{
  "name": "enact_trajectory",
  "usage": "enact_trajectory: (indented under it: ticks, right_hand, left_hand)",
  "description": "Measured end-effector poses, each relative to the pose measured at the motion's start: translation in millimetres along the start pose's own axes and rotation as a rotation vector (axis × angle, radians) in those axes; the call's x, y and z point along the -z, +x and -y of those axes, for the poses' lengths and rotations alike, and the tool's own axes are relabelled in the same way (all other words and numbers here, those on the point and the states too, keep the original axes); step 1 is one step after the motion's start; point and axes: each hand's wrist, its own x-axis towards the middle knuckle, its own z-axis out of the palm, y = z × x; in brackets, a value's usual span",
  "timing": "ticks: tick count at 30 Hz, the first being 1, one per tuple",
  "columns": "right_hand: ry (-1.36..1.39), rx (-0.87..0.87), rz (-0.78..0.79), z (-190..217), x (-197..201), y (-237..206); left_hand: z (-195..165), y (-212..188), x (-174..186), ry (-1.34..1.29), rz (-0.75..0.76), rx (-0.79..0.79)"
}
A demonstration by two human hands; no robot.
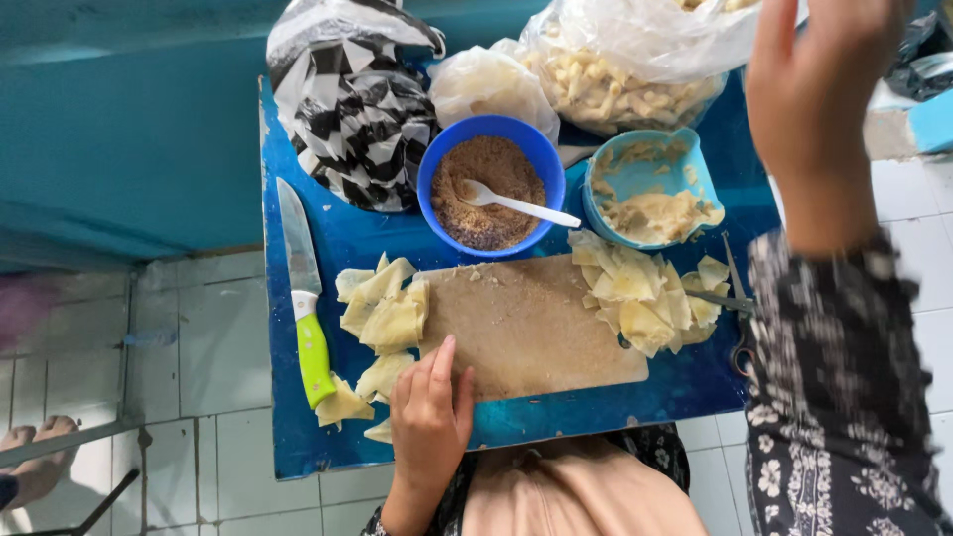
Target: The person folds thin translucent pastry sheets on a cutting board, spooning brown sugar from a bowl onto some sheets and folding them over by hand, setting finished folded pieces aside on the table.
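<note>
Two heaps of yellow dough squares: left pile (382,318), right pile (650,298), flanking a bare wooden board (531,333) on the blue desk (298,437). Left hand (429,422), fingers together, rests flat on board edge, empty. Right hand (819,94) raised, fingers loosely together, empty. Nothing filled yet, seemingly.

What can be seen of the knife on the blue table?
The knife lies flat near the left edge of the blue table, blade pointing away from the person, handle toward them. The blade looks like plain grey metal; the handle is bright green with a white collar where it meets the blade. No hand touches it. The handle's end rests against pale yellow wrapper pieces; a black-and-white plastic bag sits beyond the blade tip.
</note>
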Motion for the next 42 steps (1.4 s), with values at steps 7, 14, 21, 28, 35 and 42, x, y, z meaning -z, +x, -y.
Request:
enact_trajectory:
  ticks: [7,14,21,28,35,42]
  right_hand:
    - [0.512,-0.367,0.538,122,77,-118]
    - [0.812,-0.828,0.288,126,64,-177]
    - [1.445,-1.134,0.072,143,60,-188]
    - [1.04,-0.43,0.212,200,82,-187]
    - [1.139,-0.569,0.304,218,89,-203]
    - [1.791,-0.891,0.102,238,76,-243]
  left_hand:
    - [2,-3,-1,-0.03,-0.031,-0.094]
    - [-5,0,1,-0.114,-0.123,-0.125]
    - [-70,-1,-32,-0.803,0.065,0.1]
    - [-86,-19,-54,-1.322,0.233,0.474]
    - [-79,-45,-34,-0.974,0.044,0.15]
    - [-74,-63,-34,-1.037,-0.003,0.195]
